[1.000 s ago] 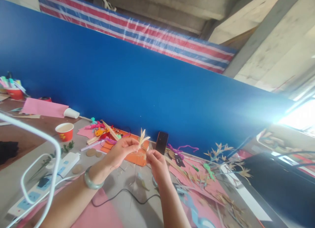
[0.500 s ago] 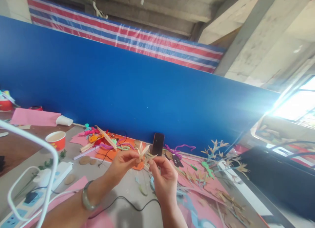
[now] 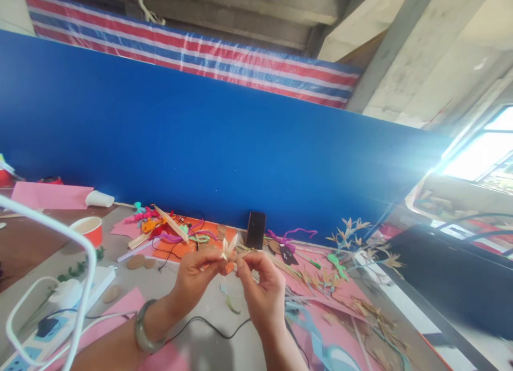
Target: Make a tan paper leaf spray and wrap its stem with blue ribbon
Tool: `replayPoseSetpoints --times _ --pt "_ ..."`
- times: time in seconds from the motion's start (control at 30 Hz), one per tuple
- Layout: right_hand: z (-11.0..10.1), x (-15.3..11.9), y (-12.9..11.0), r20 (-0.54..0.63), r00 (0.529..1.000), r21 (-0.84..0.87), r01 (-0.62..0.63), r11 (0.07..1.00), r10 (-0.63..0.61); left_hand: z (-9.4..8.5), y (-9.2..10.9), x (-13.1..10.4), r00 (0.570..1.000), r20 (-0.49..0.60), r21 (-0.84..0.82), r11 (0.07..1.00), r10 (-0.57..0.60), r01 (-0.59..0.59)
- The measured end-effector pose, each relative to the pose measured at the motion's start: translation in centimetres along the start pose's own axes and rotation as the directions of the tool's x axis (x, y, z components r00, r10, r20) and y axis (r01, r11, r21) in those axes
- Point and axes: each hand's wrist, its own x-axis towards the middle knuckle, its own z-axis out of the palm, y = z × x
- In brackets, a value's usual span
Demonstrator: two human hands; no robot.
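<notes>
Fingertips drawn closer together: left hand (image 3: 191,277) pinches pale petals (image 3: 230,246) near base; right hand (image 3: 264,291) pinched closed just beside, contents unclear. Light, low pinch should spare petals above fingertips.

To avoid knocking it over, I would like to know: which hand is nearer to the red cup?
Left. The left hand is to the right of the red cup, clearly apart from it; the right hand is farther away, beyond the left hand.
</notes>
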Motion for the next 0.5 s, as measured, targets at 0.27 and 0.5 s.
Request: replayPoseSetpoints --times 0.27,0.5 --pt "0.1 -0.2 0.0 0.008 0.998 0.043 -0.066 0.997 0.066 -0.4 -1.3 -0.3 0.979 0.038 0.108 0.973 0.202 -0.205" --pt "0.2 -0.2 -0.3 0.022 0.989 0.117 -0.149 0.982 0.147 -0.4 -1.3 -0.4 0.973 0.043 0.147 0.962 0.226 -0.23"
